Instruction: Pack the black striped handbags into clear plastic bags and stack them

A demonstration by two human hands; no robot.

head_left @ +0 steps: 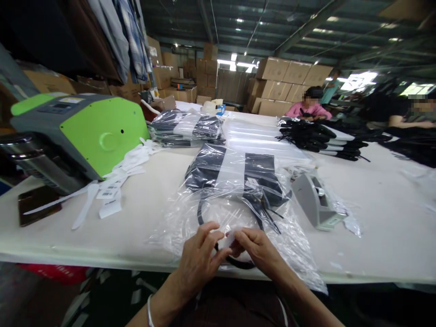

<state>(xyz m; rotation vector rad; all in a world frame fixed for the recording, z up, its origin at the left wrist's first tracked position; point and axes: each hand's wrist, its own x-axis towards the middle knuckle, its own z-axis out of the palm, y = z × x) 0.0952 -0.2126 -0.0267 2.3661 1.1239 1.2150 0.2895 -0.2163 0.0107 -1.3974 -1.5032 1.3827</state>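
Observation:
A black bag [260,168] with a white band around it lies inside a clear plastic bag [289,240] at the table's near edge. Its black handle [200,212] loops toward me under the plastic. Over that loop, my left hand [200,250] has its fingers apart, with the thumb and fingertips near a small white piece. The right hand [255,245] pinches this small white piece [230,238] between thumb and fingers. Both hands are close together, just above the plastic.
A green and grey machine [109,131], a metal flask [44,159] and white label strips [112,190] are at the left. A grey tape dispenser [315,202] stands at the right. Behind are packed bags [187,127], clear sleeves [252,136] and a person in pink [308,106].

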